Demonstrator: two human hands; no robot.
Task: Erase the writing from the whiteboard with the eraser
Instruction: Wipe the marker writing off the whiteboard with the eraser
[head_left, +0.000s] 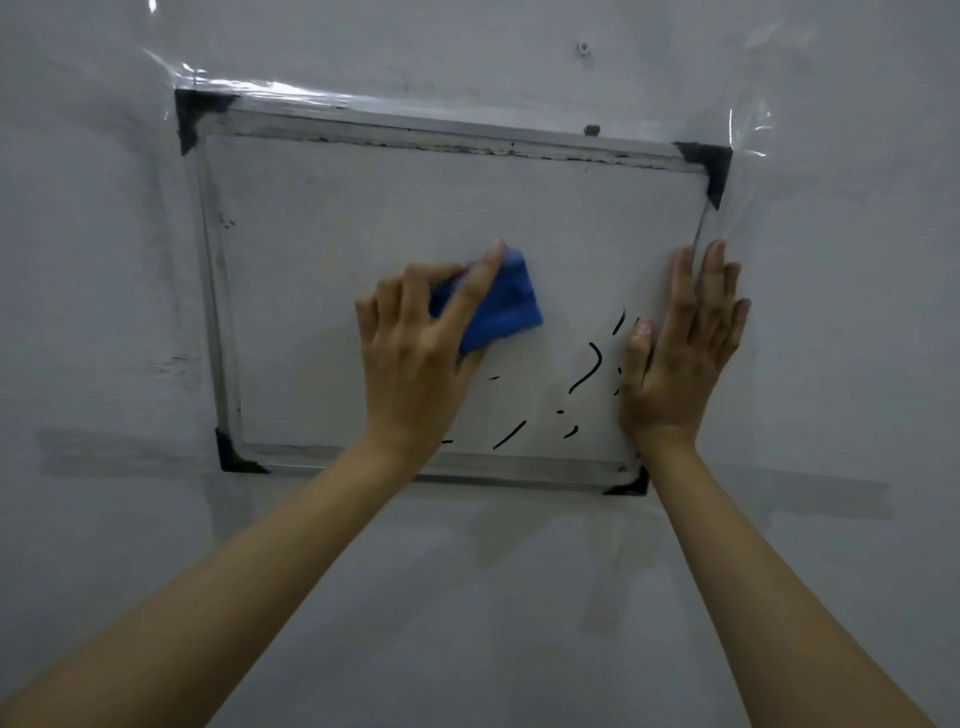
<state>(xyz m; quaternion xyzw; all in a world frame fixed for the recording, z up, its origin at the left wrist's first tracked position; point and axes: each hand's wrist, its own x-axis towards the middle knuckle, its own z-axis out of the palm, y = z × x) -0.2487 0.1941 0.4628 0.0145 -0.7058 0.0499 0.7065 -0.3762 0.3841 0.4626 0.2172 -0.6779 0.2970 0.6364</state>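
A silver-framed whiteboard (322, 218) with black corner caps hangs tilted on a grey wall. My left hand (415, 353) presses a blue eraser (506, 304) against the board's middle. Black marker strokes (587, 371) remain in the lower right part of the board, below and to the right of the eraser. My right hand (680, 353) lies flat with fingers spread on the board's right edge, partly covering some strokes.
Clear plastic tape (249, 85) runs along the board's top edge and onto the wall. A small screw (583, 48) sits in the wall above. A grey painted band (130, 452) crosses the wall at the board's bottom edge.
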